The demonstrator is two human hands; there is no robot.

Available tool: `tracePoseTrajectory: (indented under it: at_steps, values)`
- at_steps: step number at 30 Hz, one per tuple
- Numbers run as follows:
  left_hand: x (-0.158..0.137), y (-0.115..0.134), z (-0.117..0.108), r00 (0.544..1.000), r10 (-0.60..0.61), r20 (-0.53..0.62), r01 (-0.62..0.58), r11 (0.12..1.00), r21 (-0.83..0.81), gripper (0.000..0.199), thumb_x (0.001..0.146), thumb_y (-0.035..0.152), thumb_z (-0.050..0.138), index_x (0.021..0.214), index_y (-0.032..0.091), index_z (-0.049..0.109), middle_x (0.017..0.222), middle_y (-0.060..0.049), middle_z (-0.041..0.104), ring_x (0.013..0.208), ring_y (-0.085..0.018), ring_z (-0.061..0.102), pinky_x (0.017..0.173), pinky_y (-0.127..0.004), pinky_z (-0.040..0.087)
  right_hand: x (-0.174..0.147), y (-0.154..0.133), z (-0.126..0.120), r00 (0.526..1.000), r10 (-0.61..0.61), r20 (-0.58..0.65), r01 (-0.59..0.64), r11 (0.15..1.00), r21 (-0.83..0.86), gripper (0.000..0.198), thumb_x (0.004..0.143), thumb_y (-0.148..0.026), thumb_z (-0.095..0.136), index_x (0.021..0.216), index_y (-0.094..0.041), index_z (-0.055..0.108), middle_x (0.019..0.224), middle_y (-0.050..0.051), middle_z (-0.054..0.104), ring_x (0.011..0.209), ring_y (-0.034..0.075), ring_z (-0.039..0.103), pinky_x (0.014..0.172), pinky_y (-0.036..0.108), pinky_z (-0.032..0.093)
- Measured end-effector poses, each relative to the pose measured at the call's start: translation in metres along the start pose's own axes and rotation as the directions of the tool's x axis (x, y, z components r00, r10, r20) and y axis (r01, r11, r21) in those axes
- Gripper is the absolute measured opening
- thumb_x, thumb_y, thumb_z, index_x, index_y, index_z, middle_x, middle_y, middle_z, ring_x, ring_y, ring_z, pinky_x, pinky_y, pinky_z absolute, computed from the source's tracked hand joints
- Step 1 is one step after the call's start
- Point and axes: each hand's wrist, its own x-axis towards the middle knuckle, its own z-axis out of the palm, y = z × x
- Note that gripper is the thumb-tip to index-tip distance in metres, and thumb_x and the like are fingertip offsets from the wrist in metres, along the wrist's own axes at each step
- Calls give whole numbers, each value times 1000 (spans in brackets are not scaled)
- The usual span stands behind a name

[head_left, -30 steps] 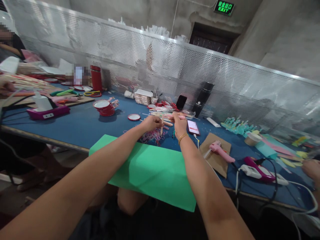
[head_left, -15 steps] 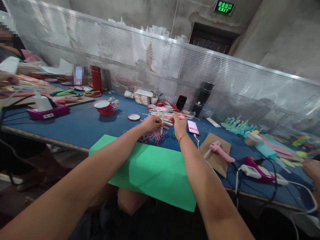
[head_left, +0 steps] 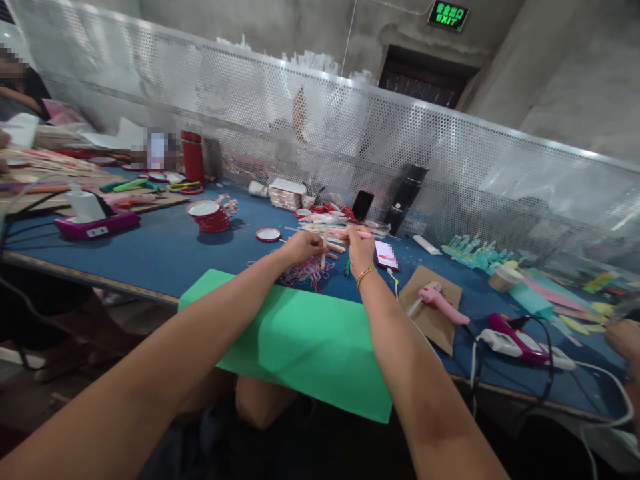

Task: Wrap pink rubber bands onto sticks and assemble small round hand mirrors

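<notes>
My left hand [head_left: 306, 247] is closed, pinching a thin pale wooden stick [head_left: 325, 253] that stands upright over the table. Just to its right, my right hand [head_left: 359, 245] is closed around a slim pink pen-like tool [head_left: 365, 235], whose left end points toward the stick. I cannot tell whether its tip touches the stick. Under my hands lies a tangle of pink and blue cords [head_left: 307, 272]. Behind them are several pale sticks [head_left: 320, 230]. A green sheet [head_left: 300, 347] lies across my lap, under my forearms.
A pink glue gun [head_left: 443, 303] rests on brown cardboard [head_left: 453, 343] at the right, near a purple power strip [head_left: 525, 341] with cables. A lit phone [head_left: 387, 255] lies beside my right hand. Left stand stacked red-rimmed discs [head_left: 210, 219] and a red bottle [head_left: 192, 157]. A co-worker's hand [head_left: 625, 340] shows far right.
My hands, the stick and the pink tool stay nearly still. At the far left, a co-worker's hand has drawn back toward the picture's edge.
</notes>
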Motion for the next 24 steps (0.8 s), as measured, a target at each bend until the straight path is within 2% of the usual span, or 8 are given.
tracePoseTrajectory:
  at_steps: [14, 24]
  values:
    - [-1, 4, 0, 1000, -20, 11, 20, 1000, -7, 27, 69, 36, 64, 55, 14, 56, 52, 3, 52, 51, -8, 42, 51, -22, 30, -2, -4, 2, 1000, 20, 6, -20, 999, 46, 16, 73, -32, 63, 66, -20, 55, 52, -5, 59, 51, 12, 53, 54, 23, 44]
    - [-1, 1, 0, 1000, -17, 2, 17, 1000, 2, 29, 69, 40, 64, 57, 14, 58, 54, 3, 54, 53, -9, 43, 52, -23, 31, -1, -3, 1, 1000, 17, 10, -17, 1000, 14, 18, 74, -35, 62, 66, -21, 54, 53, -5, 60, 51, 12, 54, 54, 23, 45]
